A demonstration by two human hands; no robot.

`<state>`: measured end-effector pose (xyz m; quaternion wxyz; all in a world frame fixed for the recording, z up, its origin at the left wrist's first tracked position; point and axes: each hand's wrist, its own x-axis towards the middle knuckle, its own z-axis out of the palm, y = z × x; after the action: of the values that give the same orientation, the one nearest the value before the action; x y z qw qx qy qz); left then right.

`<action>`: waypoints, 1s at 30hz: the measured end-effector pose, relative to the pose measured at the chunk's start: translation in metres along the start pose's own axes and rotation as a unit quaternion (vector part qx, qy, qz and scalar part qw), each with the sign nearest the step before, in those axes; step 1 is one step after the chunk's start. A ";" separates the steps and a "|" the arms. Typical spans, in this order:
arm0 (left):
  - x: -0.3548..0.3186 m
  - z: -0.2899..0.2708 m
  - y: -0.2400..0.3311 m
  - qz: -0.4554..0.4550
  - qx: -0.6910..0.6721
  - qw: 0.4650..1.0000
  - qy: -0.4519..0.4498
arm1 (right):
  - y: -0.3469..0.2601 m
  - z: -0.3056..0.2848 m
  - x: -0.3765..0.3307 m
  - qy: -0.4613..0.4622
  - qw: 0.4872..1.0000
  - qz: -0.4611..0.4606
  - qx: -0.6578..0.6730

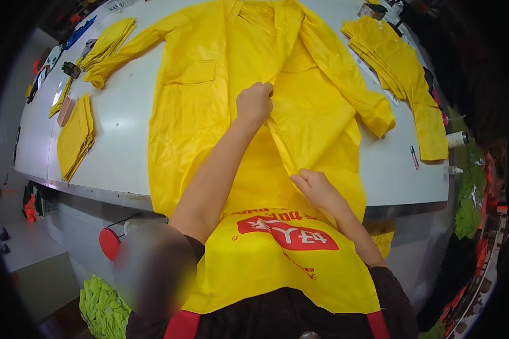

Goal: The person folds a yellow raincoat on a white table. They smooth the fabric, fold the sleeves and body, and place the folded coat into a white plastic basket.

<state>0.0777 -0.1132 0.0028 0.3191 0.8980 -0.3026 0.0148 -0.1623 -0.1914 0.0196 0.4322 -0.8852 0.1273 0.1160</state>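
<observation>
A yellow raincoat (189, 107) lies spread on the table, its sleeves reaching out to both sides and its front parted. Near the middle of the coat, my left hand (254, 104) is closed in a fist on the edge of the right-hand front panel. Lower down that same edge, my right hand (316, 187) pinches the panel between thumb and fingers. Between the two hands the edge runs at a slant and looks lifted. The coat's lower part reaches the table's front edge, close to the yellow apron (277, 277) I wear.
The white table (121, 147) carries folded yellow pieces (76, 135) at left and a yellow stack (390, 62) at right. A pen (414, 157) lies near the right edge, by a white roll (457, 139). A red round stool (109, 244) and bright green cloth (103, 305) are below left.
</observation>
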 end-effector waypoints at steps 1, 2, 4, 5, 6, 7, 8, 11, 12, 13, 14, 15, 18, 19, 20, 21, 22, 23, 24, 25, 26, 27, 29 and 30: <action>-0.002 0.002 -0.004 0.060 0.089 0.993 0.038 | 0.005 -0.001 0.003 -0.029 0.998 0.014 0.052; -0.005 0.005 -0.006 0.012 0.019 1.000 0.014 | 0.007 0.000 0.004 -0.039 0.999 0.022 -0.009; -0.010 0.007 -0.008 -0.085 -0.119 0.989 -0.032 | 0.006 0.000 0.006 -0.058 0.989 0.035 -0.132; -0.009 0.007 -0.011 -0.092 -0.137 0.985 -0.042 | 0.004 0.001 0.012 0.026 0.992 -0.007 -0.122; -0.007 0.008 -0.012 -0.100 -0.157 0.981 -0.053 | -0.001 0.002 0.019 0.109 0.987 -0.047 -0.111; -0.005 0.005 -0.012 -0.107 -0.175 0.977 -0.062 | -0.006 0.003 0.030 0.193 0.972 -0.088 -0.100; -0.003 0.004 -0.010 -0.123 -0.193 0.971 -0.075 | -0.012 0.006 0.045 0.286 0.940 -0.130 -0.133; -0.003 0.002 0.003 -0.141 -0.267 0.949 -0.087 | -0.016 0.007 0.088 0.250 0.962 -0.081 -0.069; -0.005 0.002 0.003 -0.131 -0.307 0.940 -0.069 | -0.015 0.008 0.098 0.182 0.982 -0.037 -0.021; -0.007 0.003 0.002 -0.120 -0.347 0.929 -0.051 | -0.009 0.009 0.105 0.174 0.983 -0.039 0.034; -0.011 0.004 -0.001 -0.126 -0.336 0.933 -0.003 | 0.000 0.010 0.111 0.165 0.981 -0.040 0.089; -0.018 0.005 -0.004 -0.135 -0.325 0.935 0.045 | 0.002 0.009 0.112 0.153 0.977 -0.040 0.144; -0.049 0.005 -0.008 -0.228 -0.370 0.901 -0.008 | 0.006 0.008 0.108 0.129 0.953 -0.013 0.274; -0.061 0.003 -0.006 -0.267 -0.396 0.876 -0.058 | 0.011 0.009 0.108 0.125 0.952 -0.016 0.279; -0.071 0.005 -0.003 -0.262 -0.424 0.864 -0.070 | 0.017 0.013 0.110 0.121 0.951 -0.019 0.284; -0.081 0.009 0.000 -0.258 -0.452 0.850 -0.080 | 0.020 0.014 0.110 0.115 0.951 -0.022 0.287; -0.088 0.011 0.002 -0.253 -0.480 0.835 -0.090 | 0.023 0.013 0.109 0.110 0.950 -0.013 0.291; -0.092 0.012 0.001 -0.258 -0.511 0.816 -0.083 | 0.024 0.011 0.108 0.105 0.949 -0.003 0.296; -0.093 0.011 0.001 -0.284 -0.517 0.803 -0.089 | 0.021 0.008 0.107 0.101 0.949 0.006 0.300; -0.094 0.009 0.002 -0.309 -0.522 0.789 -0.095 | 0.017 0.008 0.104 0.224 0.962 -0.062 0.142; -0.095 0.008 0.001 -0.334 -0.527 0.775 -0.102 | 0.010 0.009 0.100 0.337 0.932 -0.128 -0.021; -0.096 0.008 -0.002 -0.342 -0.537 0.764 -0.102 | 0.002 0.009 0.095 0.435 0.861 -0.191 -0.183; -0.096 0.008 -0.008 -0.354 -0.556 0.745 -0.101 | -0.014 0.003 0.083 0.365 0.871 -0.249 -0.216; -0.096 0.007 -0.007 -0.351 -0.566 0.739 -0.101 | -0.018 0.001 0.080 0.332 0.872 -0.274 -0.232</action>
<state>0.0021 -0.0616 -0.0276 0.7188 0.5905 0.0511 -0.3634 -0.0812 -0.1901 0.0069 0.1609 -0.9459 -0.0155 -0.2814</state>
